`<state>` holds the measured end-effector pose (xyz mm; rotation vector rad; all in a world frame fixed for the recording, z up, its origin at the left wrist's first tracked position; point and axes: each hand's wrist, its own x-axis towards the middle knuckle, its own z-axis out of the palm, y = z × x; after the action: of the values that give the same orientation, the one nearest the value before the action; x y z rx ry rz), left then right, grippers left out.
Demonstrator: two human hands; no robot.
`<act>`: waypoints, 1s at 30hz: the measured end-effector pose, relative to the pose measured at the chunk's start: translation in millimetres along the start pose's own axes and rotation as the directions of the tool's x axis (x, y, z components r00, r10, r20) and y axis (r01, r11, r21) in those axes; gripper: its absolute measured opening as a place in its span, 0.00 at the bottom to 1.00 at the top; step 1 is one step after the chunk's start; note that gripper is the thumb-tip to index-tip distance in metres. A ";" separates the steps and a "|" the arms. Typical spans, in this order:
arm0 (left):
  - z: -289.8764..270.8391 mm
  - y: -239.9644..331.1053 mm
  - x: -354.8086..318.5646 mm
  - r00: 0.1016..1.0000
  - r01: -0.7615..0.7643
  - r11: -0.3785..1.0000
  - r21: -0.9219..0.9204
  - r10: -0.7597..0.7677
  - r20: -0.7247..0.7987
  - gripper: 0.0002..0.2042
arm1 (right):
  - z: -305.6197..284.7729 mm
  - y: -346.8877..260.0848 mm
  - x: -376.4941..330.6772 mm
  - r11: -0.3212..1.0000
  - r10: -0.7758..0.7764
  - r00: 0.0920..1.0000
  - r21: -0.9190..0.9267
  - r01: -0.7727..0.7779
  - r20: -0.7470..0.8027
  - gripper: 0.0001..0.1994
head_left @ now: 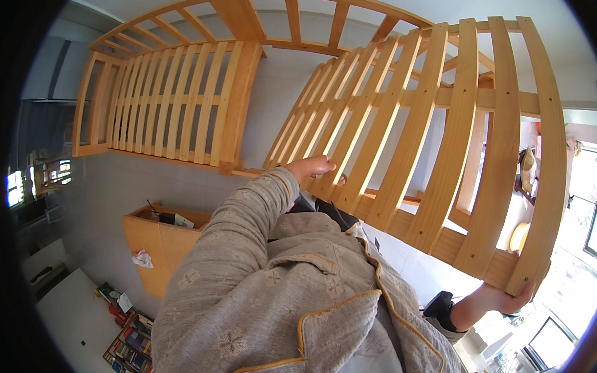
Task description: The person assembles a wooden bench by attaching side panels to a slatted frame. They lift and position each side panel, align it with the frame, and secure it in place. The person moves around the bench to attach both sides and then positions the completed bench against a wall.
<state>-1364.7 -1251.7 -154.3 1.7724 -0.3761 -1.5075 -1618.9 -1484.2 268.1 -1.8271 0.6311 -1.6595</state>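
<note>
Left hand (314, 167) and right hand (513, 300) are gripping a slatted panel (466, 95), seemingly unseated, while left of both a slatted base (170, 97) is already lying flat.

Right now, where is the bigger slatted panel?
The slatted panel is on the head view's right, with the left hand at its lower edge and right hand at its lower-right corner.

The slatted wooden panel (425, 93), honey-coloured, slants — held up — across the right side.
</note>
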 end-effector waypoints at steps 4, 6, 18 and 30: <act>11.2 -14.3 18.7 0.998 -0.052 0.999 0.006 0.052 -0.029 0.28 | -1.3 -0.7 6.6 0.997 0.009 0.999 -0.076 -0.007 0.038 0.22; 14.9 -16.1 27.0 0.999 -0.045 0.992 0.118 0.048 -0.022 0.28 | -3.7 -1.5 10.5 0.996 0.000 0.999 -0.085 0.004 0.047 0.19; 25.6 -16.6 -2.6 0.991 0.073 0.961 -0.268 -0.101 -0.093 0.37 | 0.3 -13.5 16.1 0.836 -0.372 0.842 -0.254 0.487 0.390 0.18; -47.0 44.5 -108.5 0.976 0.037 0.990 0.139 -0.006 -0.219 0.34 | 44.6 -66.0 62.2 0.846 -0.395 0.869 -0.252 0.470 0.297 0.17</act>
<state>-1337.8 -1193.3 -45.6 2.0374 -0.3613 -1.3106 -1570.3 -1475.1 356.3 -2.5121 0.4110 -1.6431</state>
